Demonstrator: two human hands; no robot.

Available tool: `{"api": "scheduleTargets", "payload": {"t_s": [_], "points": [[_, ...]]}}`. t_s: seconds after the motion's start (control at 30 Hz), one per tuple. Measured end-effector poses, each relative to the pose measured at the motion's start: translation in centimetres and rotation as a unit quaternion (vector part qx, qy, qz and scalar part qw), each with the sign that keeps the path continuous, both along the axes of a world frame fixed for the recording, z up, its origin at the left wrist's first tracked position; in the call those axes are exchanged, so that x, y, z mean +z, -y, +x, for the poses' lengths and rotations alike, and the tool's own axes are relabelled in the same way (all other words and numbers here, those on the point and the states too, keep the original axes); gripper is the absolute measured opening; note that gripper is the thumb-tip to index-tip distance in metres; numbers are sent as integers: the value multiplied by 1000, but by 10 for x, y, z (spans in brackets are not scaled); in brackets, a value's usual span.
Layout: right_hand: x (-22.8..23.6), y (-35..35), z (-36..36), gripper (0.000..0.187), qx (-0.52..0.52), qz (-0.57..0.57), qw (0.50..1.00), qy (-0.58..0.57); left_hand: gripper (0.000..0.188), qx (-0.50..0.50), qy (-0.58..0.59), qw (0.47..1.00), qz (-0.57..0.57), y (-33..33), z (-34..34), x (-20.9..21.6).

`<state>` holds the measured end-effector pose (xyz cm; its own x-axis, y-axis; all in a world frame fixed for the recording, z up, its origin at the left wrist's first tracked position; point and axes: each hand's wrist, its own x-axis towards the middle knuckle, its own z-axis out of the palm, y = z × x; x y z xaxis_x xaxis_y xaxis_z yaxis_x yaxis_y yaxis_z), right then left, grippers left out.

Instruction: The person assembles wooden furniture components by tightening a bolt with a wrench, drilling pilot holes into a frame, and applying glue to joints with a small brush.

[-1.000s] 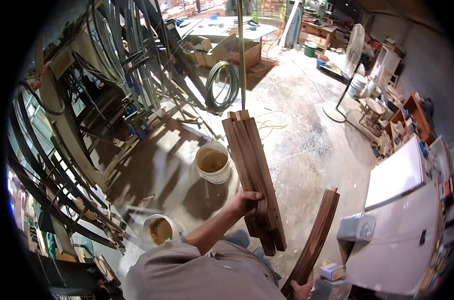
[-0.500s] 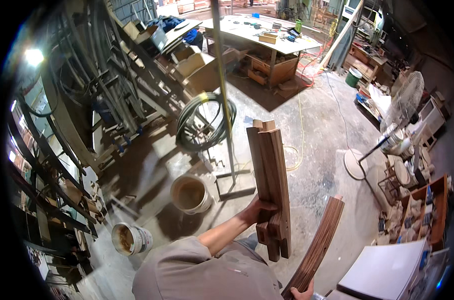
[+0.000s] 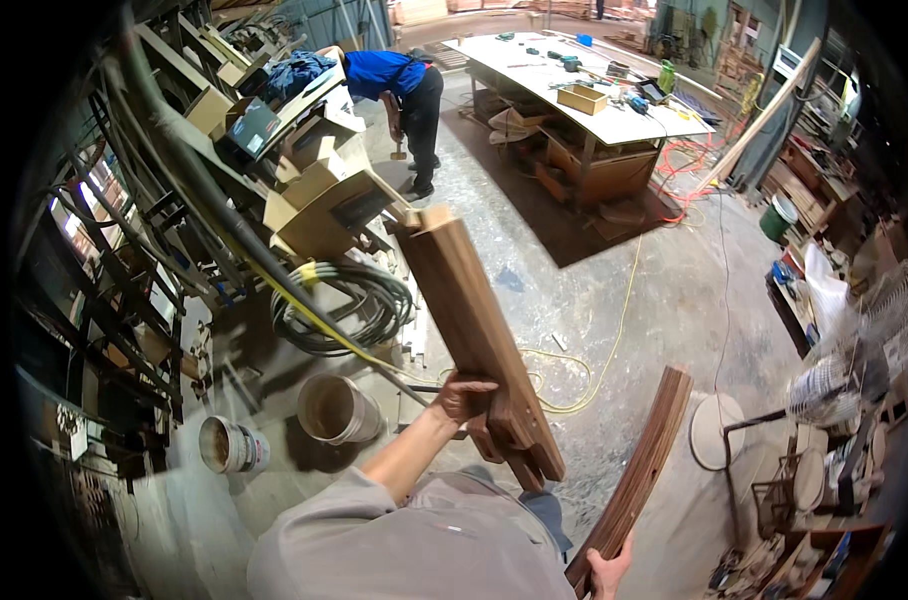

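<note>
My left hand is closed around a bundle of long brown wooden pieces, held tilted in front of me with the upper end leaning left. Shorter, rounded and notched ends of the bundle show just below that hand. Down at the lower right, my right hand grips the bottom end of a single curved wooden slat, which bends upward and to the right. The slat and the bundle are apart. Some fingers of each hand are hidden behind the wood.
Two buckets stand on the floor at left, near a coiled hose and a pole. A white-topped workbench with tools is ahead. A person in blue bends beside cardboard boxes. A pedestal fan stands at right.
The view has shifted, bringing the bent-over person in blue into sight. The bundle in my left hand now leans further left. My right hand still holds the curved slat.
</note>
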<state>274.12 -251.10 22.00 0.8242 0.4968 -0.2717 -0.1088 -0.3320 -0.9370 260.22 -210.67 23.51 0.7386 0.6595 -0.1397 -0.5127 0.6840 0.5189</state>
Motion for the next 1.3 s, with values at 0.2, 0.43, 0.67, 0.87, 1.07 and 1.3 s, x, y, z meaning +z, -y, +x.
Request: {"api": "scheduleTargets", "payload": {"t_s": [0.2,0.43,0.67,0.87,1.07,1.3], "points": [[16,-101,186,80,70,25,997,32,67,96,-28,994,51,-54,104,47],[-2,-271,326,74,113,-9,988,106,60,164,-30,986,-18,-175,211,26],[30,-481,439,65,187,-134,960,161,62,245,-54,966,-58,-357,287,23],[27,-681,556,49,269,-110,936,198,62,277,-46,958,-53,-483,342,50],[1,-887,696,46,301,-195,856,372,62,306,-15,951,-49,-589,402,35],[-32,-1132,844,50,362,-162,795,459,59,395,-43,916,-48,-714,488,54]]}}
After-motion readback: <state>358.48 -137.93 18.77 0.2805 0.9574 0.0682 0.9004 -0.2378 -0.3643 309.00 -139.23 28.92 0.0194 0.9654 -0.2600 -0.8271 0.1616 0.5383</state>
